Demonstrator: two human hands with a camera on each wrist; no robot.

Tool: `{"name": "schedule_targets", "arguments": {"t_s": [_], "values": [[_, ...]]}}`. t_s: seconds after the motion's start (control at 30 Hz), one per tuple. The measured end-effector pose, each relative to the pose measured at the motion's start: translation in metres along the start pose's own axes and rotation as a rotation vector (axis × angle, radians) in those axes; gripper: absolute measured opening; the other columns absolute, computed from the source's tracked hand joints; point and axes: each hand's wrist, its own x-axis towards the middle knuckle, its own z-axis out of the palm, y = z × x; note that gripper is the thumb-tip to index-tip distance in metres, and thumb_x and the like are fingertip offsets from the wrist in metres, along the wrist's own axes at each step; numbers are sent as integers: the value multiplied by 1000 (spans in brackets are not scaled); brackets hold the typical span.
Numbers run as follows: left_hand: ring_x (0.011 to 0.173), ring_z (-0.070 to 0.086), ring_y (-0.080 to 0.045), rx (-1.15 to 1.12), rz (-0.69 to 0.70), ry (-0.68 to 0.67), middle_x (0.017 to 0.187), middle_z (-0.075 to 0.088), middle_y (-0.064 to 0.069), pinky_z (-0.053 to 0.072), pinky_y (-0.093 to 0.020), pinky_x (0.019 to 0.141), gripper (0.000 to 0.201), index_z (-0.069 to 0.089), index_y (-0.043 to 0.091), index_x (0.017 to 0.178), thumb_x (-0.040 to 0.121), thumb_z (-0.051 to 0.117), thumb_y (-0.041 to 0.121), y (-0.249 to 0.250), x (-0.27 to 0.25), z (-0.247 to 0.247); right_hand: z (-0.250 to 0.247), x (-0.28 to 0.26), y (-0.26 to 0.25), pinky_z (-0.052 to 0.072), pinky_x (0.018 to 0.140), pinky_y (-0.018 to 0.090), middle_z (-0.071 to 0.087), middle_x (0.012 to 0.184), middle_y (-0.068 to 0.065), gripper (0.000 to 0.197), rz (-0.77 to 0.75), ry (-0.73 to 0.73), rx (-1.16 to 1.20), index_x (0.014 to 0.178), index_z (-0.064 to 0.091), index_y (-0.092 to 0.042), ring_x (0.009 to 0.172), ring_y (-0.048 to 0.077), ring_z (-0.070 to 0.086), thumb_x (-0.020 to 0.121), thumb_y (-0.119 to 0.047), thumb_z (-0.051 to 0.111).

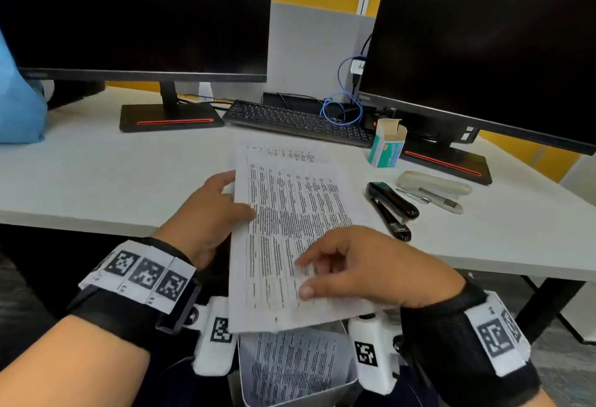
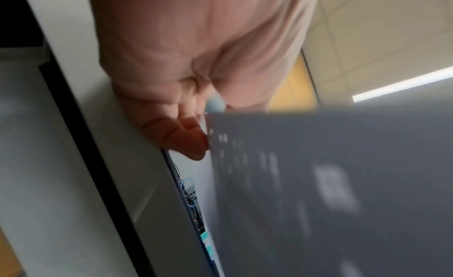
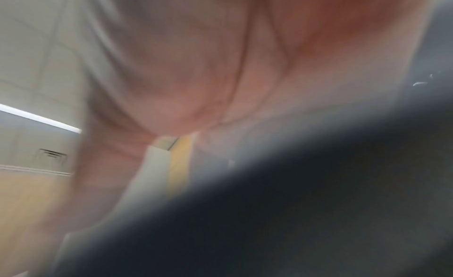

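White printed paper sheets [image 1: 296, 206], dense table text, held tilted over the near edge of the pale grey counter [image 1: 96, 174]: far end above the counter top, near end past its edge.

Left grip [image 1: 209, 213]: bare hand closed on the left edge of the sheets, thumb on top, fingers underneath. Left wrist view shows a fingertip [image 2: 191, 143] against the sheet edge.

Right grip [image 1: 371, 264]: lies on the upper face near the lower right corner, fingers bent, thumb and forefinger tips on the page. Cannot tell whether it pinches a sheet; right wrist view too blurred.

Below the sheets: light grey tray [image 1: 338, 389] holding more printed pages.

On the counter, right of the sheets: black stapler [image 1: 390, 206], beige stapler [image 1: 433, 185], open teal-and-white staple box [image 1: 387, 148]. Behind: black keyboard [image 1: 296, 122], left black monitor [image 1: 135, 13], right black monitor [image 1: 483, 35].
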Motion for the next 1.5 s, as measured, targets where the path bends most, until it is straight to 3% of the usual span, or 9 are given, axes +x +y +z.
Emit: {"name": "schedule_targets", "arguments": {"t_s": [0.17, 0.33, 0.43, 0.53, 0.67, 1.1, 1.27, 1.37, 1.5], "values": [[95, 71, -31, -73, 33, -175, 106, 74, -14, 57, -41, 79, 46, 62, 6, 116, 84, 44, -23, 1, -8, 5, -20, 14, 26, 42, 72, 24, 54, 94, -15, 39, 143, 602, -196, 117, 64, -38, 81, -2, 50, 84, -59, 60], [96, 72, -29, -124, 48, -113, 104, 74, -13, 55, -42, 88, 21, 67, 3, 110, 94, 53, 0, -3, -8, 15, -20, 17, 34, 35, 103, 28, 48, 138, -13, 56, 188, 270, -222, 136, 51, -44, 125, 9, 47, 83, -53, 68], [89, 73, -29, -129, 101, -12, 101, 74, -16, 58, -38, 76, 13, 68, 1, 102, 95, 59, 8, -2, -5, 13, -4, 15, 32, 33, 103, 27, 43, 134, -15, 63, 137, 128, -288, 134, 49, -50, 127, 7, 39, 76, -55, 73], [83, 72, -27, -95, 154, 44, 99, 74, -13, 55, -29, 53, 15, 60, 11, 98, 92, 58, -3, 2, -4, 7, -1, 12, 31, 34, 93, 22, 47, 120, -17, 50, 110, 283, -221, 127, 56, -47, 114, 2, 44, 80, -52, 71], [94, 72, -21, -95, 248, 69, 106, 73, -5, 58, -41, 71, 42, 54, 22, 110, 89, 53, -14, 3, -6, 3, -19, 4, 35, 41, 82, 24, 61, 103, -11, 30, 142, 678, -132, 119, 65, -35, 89, 4, 54, 89, -39, 65], [86, 73, -9, 47, 333, 104, 93, 76, 8, 57, -32, 75, 16, 70, 23, 99, 94, 60, 12, 5, -15, 10, -22, 7, 47, 43, 66, 26, 65, 90, -7, 17, 238, 608, 33, 108, 66, -21, 82, 12, 61, 98, -20, 52], [88, 73, -11, 72, 396, 98, 94, 76, 7, 58, -38, 80, 25, 68, 30, 99, 94, 58, 7, 10, -21, 8, -36, 13, 54, 47, 84, 31, 63, 110, 3, 32, 310, 993, -138, 124, 62, -22, 99, 18, 58, 97, -35, 49], [83, 73, -20, 104, 388, 103, 88, 77, -1, 58, -49, 80, 17, 71, 21, 95, 98, 55, 26, 9, -25, 13, -46, 31, 68, 46, 98, 41, 59, 128, 11, 44, 521, 788, -278, 130, 58, -16, 115, 29, 55, 94, -39, 53], [80, 73, -21, 186, 387, 103, 84, 76, -1, 58, -51, 78, 21, 72, 20, 90, 98, 55, 29, 8, -30, 17, -43, 51, 83, 41, 70, 32, 59, 84, 7, 41, 668, 591, -221, 104, 66, -7, 79, 27, 53, 91, -44, 55]]}}
